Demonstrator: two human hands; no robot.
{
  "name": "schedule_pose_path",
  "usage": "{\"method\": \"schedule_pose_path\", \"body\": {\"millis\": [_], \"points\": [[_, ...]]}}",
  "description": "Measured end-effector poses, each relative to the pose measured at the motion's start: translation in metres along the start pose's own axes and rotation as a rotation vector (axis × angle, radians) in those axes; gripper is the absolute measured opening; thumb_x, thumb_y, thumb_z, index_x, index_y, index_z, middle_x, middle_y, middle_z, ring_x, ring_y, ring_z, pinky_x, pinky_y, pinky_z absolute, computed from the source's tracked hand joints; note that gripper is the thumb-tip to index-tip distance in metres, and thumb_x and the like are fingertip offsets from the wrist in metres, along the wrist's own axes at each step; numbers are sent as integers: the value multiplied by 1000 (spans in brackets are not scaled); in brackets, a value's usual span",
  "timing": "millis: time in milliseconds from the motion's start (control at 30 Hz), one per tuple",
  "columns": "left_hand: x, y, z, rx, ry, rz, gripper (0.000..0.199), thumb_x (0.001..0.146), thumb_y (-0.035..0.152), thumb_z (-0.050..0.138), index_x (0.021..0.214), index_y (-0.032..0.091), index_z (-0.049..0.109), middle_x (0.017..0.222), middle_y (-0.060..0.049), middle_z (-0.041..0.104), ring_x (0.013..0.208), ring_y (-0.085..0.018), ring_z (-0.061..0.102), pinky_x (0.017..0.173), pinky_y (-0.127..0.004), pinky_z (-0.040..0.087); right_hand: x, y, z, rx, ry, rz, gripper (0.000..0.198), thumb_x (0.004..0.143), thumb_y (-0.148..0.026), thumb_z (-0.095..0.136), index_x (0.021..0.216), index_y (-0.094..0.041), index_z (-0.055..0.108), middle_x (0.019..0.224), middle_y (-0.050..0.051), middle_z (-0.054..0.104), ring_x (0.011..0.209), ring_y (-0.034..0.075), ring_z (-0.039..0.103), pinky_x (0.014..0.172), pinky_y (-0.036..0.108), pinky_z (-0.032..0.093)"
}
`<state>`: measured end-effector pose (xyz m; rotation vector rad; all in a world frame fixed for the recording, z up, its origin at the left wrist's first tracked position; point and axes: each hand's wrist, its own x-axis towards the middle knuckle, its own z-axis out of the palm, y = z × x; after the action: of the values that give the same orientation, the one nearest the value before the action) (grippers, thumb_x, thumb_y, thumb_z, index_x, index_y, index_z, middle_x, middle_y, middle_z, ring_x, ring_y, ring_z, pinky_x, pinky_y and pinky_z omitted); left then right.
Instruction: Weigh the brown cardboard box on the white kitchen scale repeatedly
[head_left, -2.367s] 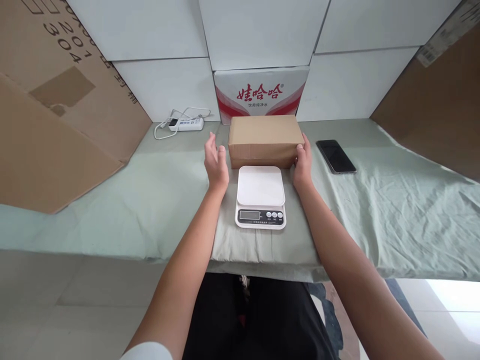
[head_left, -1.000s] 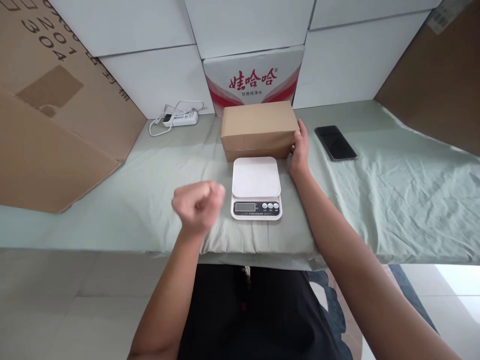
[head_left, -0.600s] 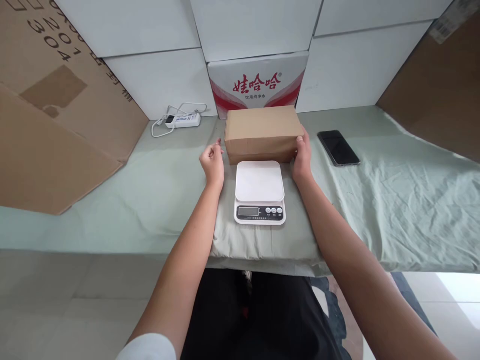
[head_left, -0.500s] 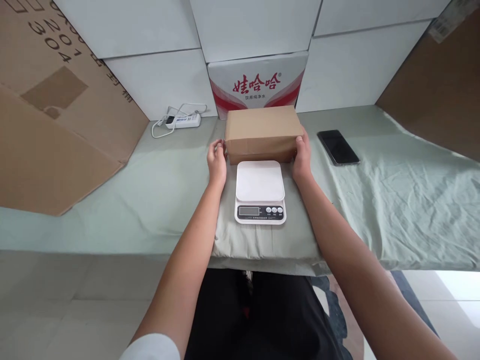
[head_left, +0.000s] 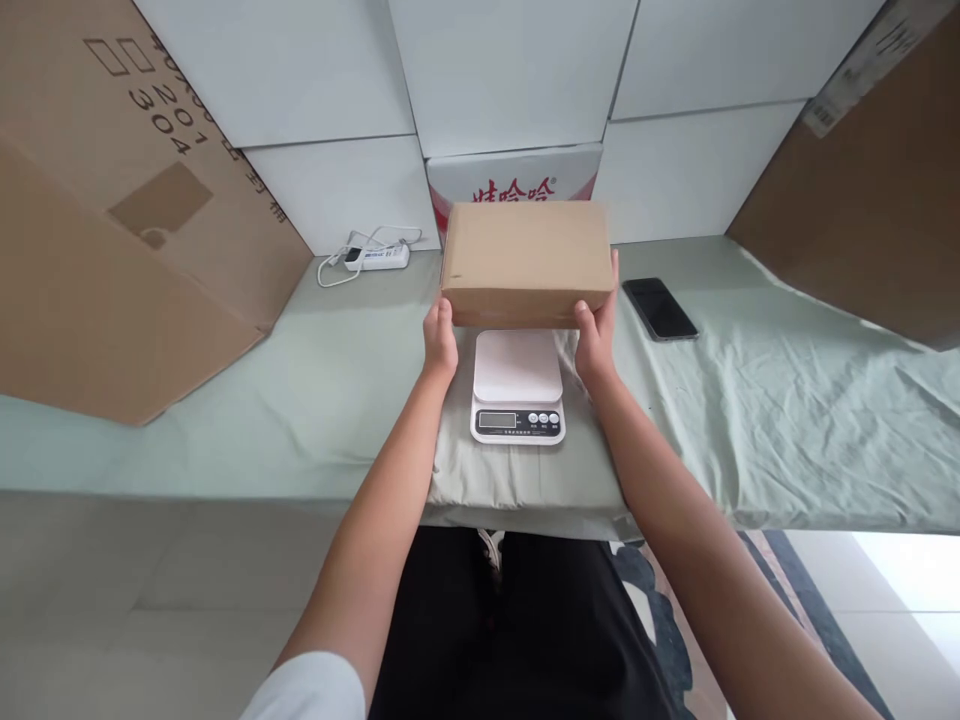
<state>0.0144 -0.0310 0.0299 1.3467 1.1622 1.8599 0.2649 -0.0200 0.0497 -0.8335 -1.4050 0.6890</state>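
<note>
Left hand (head_left: 439, 342) has joined right hand (head_left: 598, 335); fingers of both clasp the box (head_left: 527, 262), now raised over the scale (head_left: 517, 384).

Both arms extend forward, forearms bare and converging slightly toward the hands. The left hand (head_left: 439, 340) is held upright, palm facing inward, fingers closed in a grip. The right hand (head_left: 597, 335) mirrors it, palm inward, thumb raised, fingers curled in a grip.
</note>
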Motion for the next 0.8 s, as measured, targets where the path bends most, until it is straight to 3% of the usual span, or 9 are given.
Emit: {"method": "schedule_pose_path", "body": {"millis": [167, 333, 533, 667, 800], "points": [[-51, 21, -16, 32, -17, -10, 85, 101, 94, 48, 139, 26, 80, 148, -15, 82, 153, -35, 70, 131, -45, 55, -39, -26, -17, 3, 2, -3, 111, 93, -92, 64, 185, -38, 33, 193, 4, 39, 181, 37, 37, 153, 60, 28], [-89, 28, -27, 1, -73, -46, 83, 104, 91, 45, 139, 26, 82, 139, -16, 85, 147, -34, 73, 129, -49, 56, -70, -34, -30, -9, 49, 31, 104, 96, -89, 64, 182, -36, 41, 198, 2, 27, 188, 37, 17, 154, 61, 25], [-90, 30, -26, -43, -63, -67, 83, 100, 94, 51, 139, 29, 84, 150, -13, 83, 156, -36, 68, 136, -49, 51, -73, -33, -29, 19, 77, 57, 108, 92, -92, 66, 179, -32, 45, 195, 6, 34, 187, 40, 17, 153, 65, 23], [-88, 31, -26, -78, -48, -69, 84, 98, 96, 53, 139, 30, 85, 156, -11, 80, 158, -37, 68, 133, -49, 54, -69, -28, -28, 22, 72, 32, 105, 90, -93, 66, 175, -33, 51, 187, 8, 48, 181, 41, 33, 153, 65, 23], [-87, 30, -27, -80, -36, -63, 87, 95, 98, 56, 138, 29, 85, 156, -11, 80, 160, -37, 66, 138, -51, 52, -66, -22, -29, 9, 66, -5, 104, 89, -95, 63, 173, -34, 51, 186, 8, 48, 177, 42, 40, 152, 67, 23]]}}
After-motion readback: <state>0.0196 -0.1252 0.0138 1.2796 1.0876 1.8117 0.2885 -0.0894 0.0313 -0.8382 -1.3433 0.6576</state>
